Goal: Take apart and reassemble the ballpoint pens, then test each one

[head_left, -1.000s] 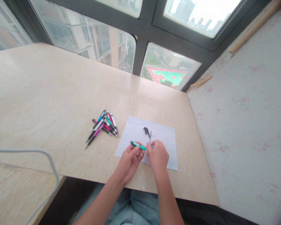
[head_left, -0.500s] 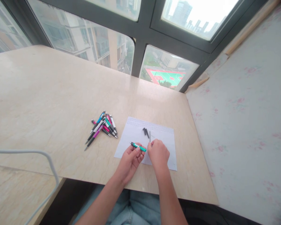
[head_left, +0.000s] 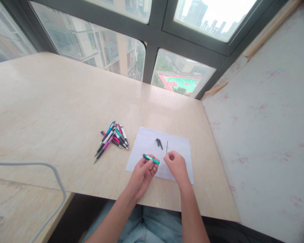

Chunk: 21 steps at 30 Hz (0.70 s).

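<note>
My left hand (head_left: 143, 172) is closed round a green pen barrel (head_left: 150, 158), held level over a white sheet of paper (head_left: 147, 143). My right hand (head_left: 176, 165) is a little to its right, fingers pinched on a thin dark refill (head_left: 167, 147) that points away from me. Two small black pen parts (head_left: 159, 143) lie on the paper just beyond both hands. A pile of several coloured pens (head_left: 112, 137) rests on the table to the left of the paper.
The beige table (head_left: 53, 101) runs up to a dark-framed window (head_left: 152, 40) at the back. A wall with a faint pink pattern (head_left: 263, 118) borders the table on the right. A thin white wire frame (head_left: 40, 165) stands at the near left.
My right hand has drawn away to the right from the green barrel, carrying the thin refill with it. The left hand has kept the barrel in place.
</note>
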Available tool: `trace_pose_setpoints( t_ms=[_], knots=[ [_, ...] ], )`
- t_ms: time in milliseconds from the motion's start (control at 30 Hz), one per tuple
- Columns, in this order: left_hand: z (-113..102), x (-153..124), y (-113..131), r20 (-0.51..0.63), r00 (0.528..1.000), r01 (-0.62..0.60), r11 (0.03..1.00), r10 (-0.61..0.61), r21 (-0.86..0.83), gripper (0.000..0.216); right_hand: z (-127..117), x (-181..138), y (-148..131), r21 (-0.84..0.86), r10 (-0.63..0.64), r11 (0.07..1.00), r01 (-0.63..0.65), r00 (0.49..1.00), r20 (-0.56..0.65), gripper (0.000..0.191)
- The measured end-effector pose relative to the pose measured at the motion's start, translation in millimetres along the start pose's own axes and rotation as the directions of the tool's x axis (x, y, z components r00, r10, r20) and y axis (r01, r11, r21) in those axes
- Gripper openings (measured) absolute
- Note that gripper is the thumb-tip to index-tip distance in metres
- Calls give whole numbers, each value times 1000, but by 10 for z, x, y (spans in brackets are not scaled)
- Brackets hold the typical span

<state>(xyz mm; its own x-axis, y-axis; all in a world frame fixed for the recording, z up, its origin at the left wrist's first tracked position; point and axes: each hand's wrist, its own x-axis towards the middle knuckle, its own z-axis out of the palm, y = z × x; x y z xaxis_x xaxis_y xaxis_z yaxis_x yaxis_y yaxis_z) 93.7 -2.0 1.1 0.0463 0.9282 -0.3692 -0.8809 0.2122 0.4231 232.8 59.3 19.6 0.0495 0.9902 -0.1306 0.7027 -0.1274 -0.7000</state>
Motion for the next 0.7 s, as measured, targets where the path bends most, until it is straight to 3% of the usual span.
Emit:
trace_pose_setpoints(
  t_ms=[100,200,333,467,700],
  knots=[
    [-12,-5,-1,11,1000,-18,1000,19,-17,19,-111,-139,136,394,9,917,-55,993,117,19],
    [-8,-8,-4,2,999,-42,999,42,-5,20,-205,-317,196,576,-10,808,-124,975,224,22],
    [9,-9,-19,-16,995,-93,994,94,60,22,-236,-510,243,674,-49,720,-165,957,287,20],
    [13,-10,-32,-25,991,-131,986,134,102,20,-207,-591,376,724,0,659,-204,963,271,24],
    [7,1,-17,-62,981,-179,980,185,91,18,-314,-633,488,637,74,757,-148,987,142,24]
  ],
)
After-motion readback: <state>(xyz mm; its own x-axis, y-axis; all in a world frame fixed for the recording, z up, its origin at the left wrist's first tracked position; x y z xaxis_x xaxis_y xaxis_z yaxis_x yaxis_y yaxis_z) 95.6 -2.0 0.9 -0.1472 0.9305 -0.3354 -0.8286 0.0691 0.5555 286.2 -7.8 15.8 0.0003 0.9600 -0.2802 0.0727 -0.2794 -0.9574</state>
